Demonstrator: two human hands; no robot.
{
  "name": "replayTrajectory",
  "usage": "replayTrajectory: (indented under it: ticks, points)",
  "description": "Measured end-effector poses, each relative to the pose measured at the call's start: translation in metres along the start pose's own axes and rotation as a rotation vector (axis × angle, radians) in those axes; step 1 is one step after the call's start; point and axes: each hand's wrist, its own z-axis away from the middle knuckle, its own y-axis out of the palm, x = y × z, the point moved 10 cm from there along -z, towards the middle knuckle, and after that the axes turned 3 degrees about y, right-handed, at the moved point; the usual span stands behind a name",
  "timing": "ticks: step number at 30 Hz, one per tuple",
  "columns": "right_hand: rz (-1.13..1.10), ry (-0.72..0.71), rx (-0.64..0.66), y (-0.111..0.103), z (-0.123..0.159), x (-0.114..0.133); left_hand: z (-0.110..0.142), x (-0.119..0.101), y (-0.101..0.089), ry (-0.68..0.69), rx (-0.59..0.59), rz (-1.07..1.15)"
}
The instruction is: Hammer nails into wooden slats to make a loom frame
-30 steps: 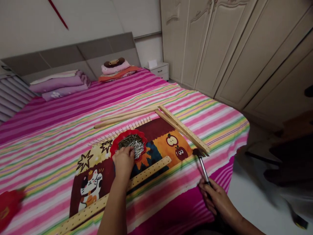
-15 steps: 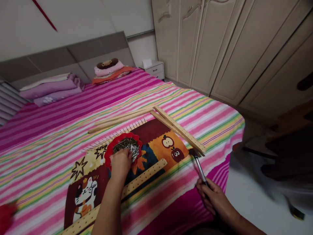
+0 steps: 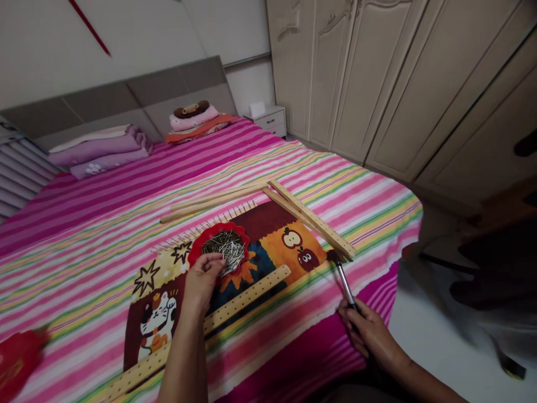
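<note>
My left hand [image 3: 203,281] is at the near left rim of a red scalloped bowl [image 3: 196,244], its thumb and fingertips pinched together. Whatever those fingers hold, if anything, is too small to make out. Loose metal nails [image 3: 230,250] fill the bowl, which rests on a patchwork-print mat [image 3: 268,215]. My right hand [image 3: 368,331] is wrapped round the dark handle of a hammer [image 3: 344,280]. The hammer's head lies at the mat's right corner, beside the end of a wooden strip. Across the mat's near side runs a wooden strip with holes [image 3: 247,296].
Behind the bowl stands a row of upright nails [image 3: 218,218] in a strip. More wooden strips [image 3: 310,215] lie on the striped bedspread [image 3: 369,207] at the back and right. A red object [image 3: 19,358] sits at the left edge. Folded bedding [image 3: 104,148] is stacked by the headboard.
My left hand was down among the nails and has drawn back toward me to the bowl's rim, fingers pinched. The right hand keeps its hold on the hammer. The view shifted slightly.
</note>
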Motion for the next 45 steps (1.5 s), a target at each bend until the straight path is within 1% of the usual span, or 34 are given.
replayTrajectory:
  ticks: [3,6,9,13,16,18,21,23,27,31,36,42,45]
  points:
    - [0.007,-0.014,0.002,0.0,0.0,0.002,0.009,-0.007,0.002,-0.006,0.022,0.077]
    - [0.012,-0.02,0.005,0.001,0.001,0.003,0.016,-0.007,0.006,-0.058,0.064,0.099]
    - [0.014,-0.025,0.007,0.001,0.002,0.004,0.024,-0.01,0.017,-0.068,0.129,0.109]
    - [0.011,-0.034,0.01,0.001,0.002,0.006,0.035,-0.015,0.044,-0.05,0.193,0.1]
    - [0.004,-0.038,0.016,0.002,0.001,0.007,0.042,-0.015,0.066,-0.018,0.18,0.094]
    - [-0.002,-0.04,0.024,0.002,0.0,0.007,0.045,-0.008,0.082,-0.027,0.176,0.109]
    - [-0.011,-0.043,0.03,0.002,0.0,0.007,0.049,0.01,0.105,-0.108,0.2,0.162]
    - [-0.015,-0.043,0.032,0.001,-0.001,0.006,0.05,0.02,0.114,-0.133,0.19,0.191]
    - [-0.017,-0.04,0.034,0.0,-0.003,0.003,0.05,0.029,0.121,-0.139,0.14,0.174]
    - [-0.013,-0.041,0.039,0.0,-0.003,0.001,0.048,0.028,0.123,-0.115,0.12,0.136]
    - [0.001,-0.042,0.036,-0.001,-0.002,0.003,0.049,0.031,0.124,-0.131,0.106,0.1]
    - [0.04,-0.075,0.033,0.001,-0.001,0.005,0.05,0.027,0.127,-0.003,0.146,-0.039]
    - [0.078,-0.106,0.039,0.004,0.005,0.009,0.051,0.017,0.125,0.111,0.147,-0.139]
